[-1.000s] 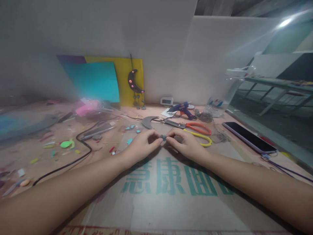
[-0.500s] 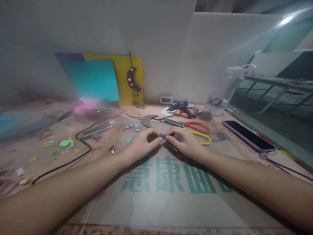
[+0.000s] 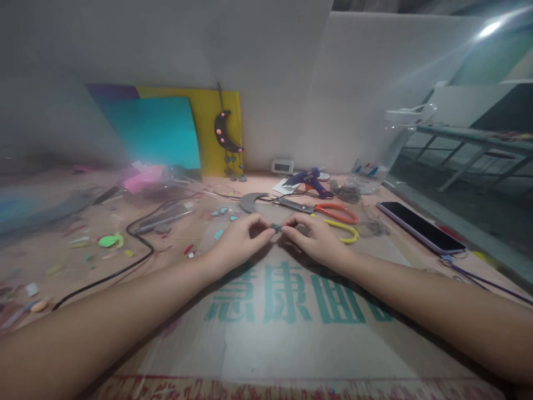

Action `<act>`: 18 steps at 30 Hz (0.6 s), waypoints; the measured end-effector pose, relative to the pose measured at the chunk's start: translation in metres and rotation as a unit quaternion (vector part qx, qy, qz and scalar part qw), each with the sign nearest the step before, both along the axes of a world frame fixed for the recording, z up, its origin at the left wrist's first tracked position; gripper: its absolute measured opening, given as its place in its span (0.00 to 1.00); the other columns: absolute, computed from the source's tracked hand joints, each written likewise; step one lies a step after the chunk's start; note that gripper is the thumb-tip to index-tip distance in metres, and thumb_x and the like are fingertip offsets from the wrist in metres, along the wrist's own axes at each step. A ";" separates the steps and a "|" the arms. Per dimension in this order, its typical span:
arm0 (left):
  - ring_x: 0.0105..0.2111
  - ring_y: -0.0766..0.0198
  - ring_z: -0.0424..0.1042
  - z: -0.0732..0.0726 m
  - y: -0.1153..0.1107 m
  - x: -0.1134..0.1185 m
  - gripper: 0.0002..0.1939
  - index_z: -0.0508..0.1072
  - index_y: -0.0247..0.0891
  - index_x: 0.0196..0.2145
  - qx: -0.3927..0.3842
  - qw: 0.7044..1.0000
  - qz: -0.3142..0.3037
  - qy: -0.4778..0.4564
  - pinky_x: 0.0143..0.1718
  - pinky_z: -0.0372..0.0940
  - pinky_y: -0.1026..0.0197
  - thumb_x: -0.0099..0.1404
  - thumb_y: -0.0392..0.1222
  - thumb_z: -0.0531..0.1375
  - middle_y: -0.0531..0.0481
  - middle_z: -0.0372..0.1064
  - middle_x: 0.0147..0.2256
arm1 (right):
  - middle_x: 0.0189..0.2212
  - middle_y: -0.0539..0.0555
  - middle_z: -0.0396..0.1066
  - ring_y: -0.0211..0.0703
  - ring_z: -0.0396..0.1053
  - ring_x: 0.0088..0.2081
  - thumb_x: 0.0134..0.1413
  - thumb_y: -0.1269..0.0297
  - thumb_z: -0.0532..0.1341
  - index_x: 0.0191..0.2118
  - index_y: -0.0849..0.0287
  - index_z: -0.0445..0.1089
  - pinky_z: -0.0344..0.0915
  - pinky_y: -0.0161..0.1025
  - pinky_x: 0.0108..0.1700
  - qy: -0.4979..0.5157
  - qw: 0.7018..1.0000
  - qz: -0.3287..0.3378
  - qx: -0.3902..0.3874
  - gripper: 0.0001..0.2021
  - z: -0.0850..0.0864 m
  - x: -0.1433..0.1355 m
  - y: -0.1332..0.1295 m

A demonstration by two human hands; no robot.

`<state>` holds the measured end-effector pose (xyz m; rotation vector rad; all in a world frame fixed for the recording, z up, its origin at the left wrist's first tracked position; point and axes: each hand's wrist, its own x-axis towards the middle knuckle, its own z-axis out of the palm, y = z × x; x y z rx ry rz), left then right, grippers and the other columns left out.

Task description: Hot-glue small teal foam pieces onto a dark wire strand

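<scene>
A small grey-green piece (image 3: 275, 228) is pinched between my two hands over the middle of the table. My left hand (image 3: 244, 239) grips its left side with thumb and fingertips. On the other side, the fingertips of my right hand (image 3: 314, 236) close on it too. Just beyond my hands lie a grey crescent shape (image 3: 250, 202), scissors with orange handles (image 3: 336, 213) and a yellow handle loop (image 3: 347, 232). Small turquoise pieces (image 3: 219, 234) rest beside my left hand. The piece's exact shape is too small to tell.
A dark moon ornament (image 3: 224, 131) hangs before a yellow sheet (image 3: 204, 111). Behind the scissors are a blue glue gun (image 3: 310, 182) and a small white clock (image 3: 282, 166). A phone (image 3: 420, 226) lies right; a black cable (image 3: 120, 271) and coloured scraps are left.
The whole view has shifted slightly, so things appear a little higher. My hands keep their pinch on the small piece, with barely any movement.
</scene>
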<state>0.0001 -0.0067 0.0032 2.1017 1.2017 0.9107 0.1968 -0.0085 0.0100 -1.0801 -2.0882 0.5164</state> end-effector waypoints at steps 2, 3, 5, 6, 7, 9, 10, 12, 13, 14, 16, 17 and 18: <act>0.34 0.62 0.69 0.001 0.000 0.000 0.09 0.70 0.37 0.32 0.001 1.000 0.001 0.003 0.36 0.62 0.62 0.63 0.46 0.56 0.51 0.72 0.32 | 0.30 0.50 0.74 0.39 0.70 0.33 0.59 0.65 0.57 0.33 0.60 0.70 0.64 0.34 0.36 0.008 1.000 -0.004 0.005 0.07 0.000 0.000 -0.001; 0.34 0.62 0.69 0.001 0.000 0.000 0.09 0.70 0.37 0.32 0.001 1.000 0.000 0.003 0.37 0.62 0.62 0.63 0.45 0.56 0.51 0.72 0.32 | 0.30 0.50 0.74 0.39 0.70 0.33 0.59 0.65 0.57 0.33 0.60 0.69 0.64 0.34 0.36 0.011 1.000 -0.008 0.007 0.07 0.000 0.000 -0.001; 0.34 0.62 0.70 0.000 0.000 0.001 0.09 0.70 0.37 0.32 0.000 1.000 -0.007 0.006 0.37 0.62 0.61 0.62 0.45 0.56 0.51 0.72 0.32 | 0.30 0.50 0.74 0.39 0.70 0.33 0.59 0.65 0.57 0.33 0.59 0.69 0.64 0.35 0.36 0.016 1.000 -0.012 0.007 0.06 0.000 0.000 -0.002; 0.34 0.62 0.70 0.000 0.000 0.001 0.09 0.71 0.37 0.32 -0.001 1.000 -0.011 0.007 0.37 0.62 0.61 0.62 0.45 0.56 0.51 0.72 0.32 | 0.30 0.50 0.74 0.39 0.70 0.33 0.59 0.66 0.57 0.34 0.59 0.69 0.64 0.35 0.36 0.017 1.000 -0.013 0.006 0.06 0.000 0.000 -0.002; 0.34 0.62 0.70 -0.001 0.000 0.001 0.09 0.71 0.37 0.32 -0.001 1.000 -0.017 0.008 0.37 0.62 0.61 0.62 0.45 0.56 0.50 0.73 0.32 | 0.30 0.50 0.74 0.39 0.71 0.33 0.59 0.66 0.57 0.34 0.59 0.69 0.64 0.35 0.36 0.017 1.000 -0.013 0.006 0.06 0.000 0.000 -0.003; 0.34 0.62 0.70 -0.002 0.001 0.000 0.09 0.72 0.37 0.32 -0.001 1.000 -0.028 0.009 0.36 0.62 0.61 0.63 0.44 0.56 0.50 0.73 0.33 | 0.30 0.50 0.73 0.39 0.70 0.33 0.59 0.66 0.57 0.33 0.59 0.69 0.64 0.34 0.36 0.017 1.000 -0.014 0.008 0.06 0.001 0.000 -0.003; 0.34 0.62 0.70 -0.003 0.001 0.000 0.09 0.72 0.37 0.32 0.000 0.999 -0.032 0.008 0.36 0.62 0.61 0.63 0.44 0.56 0.50 0.73 0.32 | 0.30 0.50 0.73 0.39 0.70 0.33 0.59 0.66 0.57 0.33 0.59 0.69 0.64 0.34 0.36 0.017 1.000 -0.014 0.008 0.06 0.001 0.000 -0.002; 0.34 0.62 0.70 -0.004 0.002 0.000 0.09 0.72 0.37 0.32 0.000 0.999 -0.035 0.007 0.36 0.62 0.62 0.63 0.44 0.56 0.51 0.73 0.32 | 0.30 0.50 0.74 0.39 0.70 0.33 0.59 0.66 0.57 0.33 0.59 0.69 0.64 0.35 0.36 0.016 1.000 -0.014 0.007 0.06 0.001 0.000 -0.002; 0.33 0.62 0.70 -0.005 0.002 0.000 0.09 0.73 0.37 0.32 0.000 0.999 -0.037 0.006 0.36 0.62 0.62 0.63 0.44 0.57 0.51 0.73 0.32 | 0.30 0.50 0.74 0.39 0.70 0.33 0.58 0.66 0.57 0.33 0.59 0.69 0.64 0.35 0.36 0.015 1.000 -0.014 0.005 0.06 0.001 0.001 -0.002; 0.33 0.62 0.70 -0.005 0.002 0.000 0.09 0.73 0.37 0.32 0.000 0.999 -0.038 0.005 0.36 0.62 0.62 0.63 0.44 0.57 0.51 0.73 0.32 | 0.30 0.50 0.74 0.39 0.70 0.33 0.58 0.66 0.57 0.33 0.59 0.69 0.64 0.35 0.37 0.015 1.000 -0.013 0.003 0.06 0.001 0.001 -0.002; 0.33 0.63 0.70 -0.004 0.002 0.000 0.09 0.73 0.37 0.33 -0.003 0.999 -0.044 0.004 0.36 0.62 0.62 0.63 0.44 0.57 0.51 0.74 0.33 | 0.30 0.50 0.74 0.39 0.70 0.33 0.58 0.66 0.57 0.33 0.59 0.70 0.64 0.35 0.37 0.013 1.000 -0.013 0.002 0.06 0.002 0.000 -0.002; 0.33 0.63 0.70 -0.004 0.001 0.000 0.09 0.73 0.37 0.33 -0.005 0.999 -0.047 0.005 0.36 0.62 0.62 0.63 0.44 0.57 0.51 0.74 0.32 | 0.30 0.50 0.74 0.39 0.70 0.33 0.58 0.66 0.57 0.33 0.59 0.70 0.64 0.35 0.37 0.012 1.000 -0.013 0.002 0.06 0.002 0.000 -0.002; 0.33 0.63 0.70 -0.003 0.001 0.000 0.09 0.73 0.37 0.33 -0.006 0.999 -0.050 0.007 0.36 0.62 0.62 0.62 0.44 0.57 0.51 0.74 0.32 | 0.30 0.50 0.74 0.39 0.70 0.33 0.58 0.65 0.57 0.33 0.59 0.70 0.64 0.35 0.37 0.011 1.000 -0.013 0.002 0.06 0.002 0.000 -0.002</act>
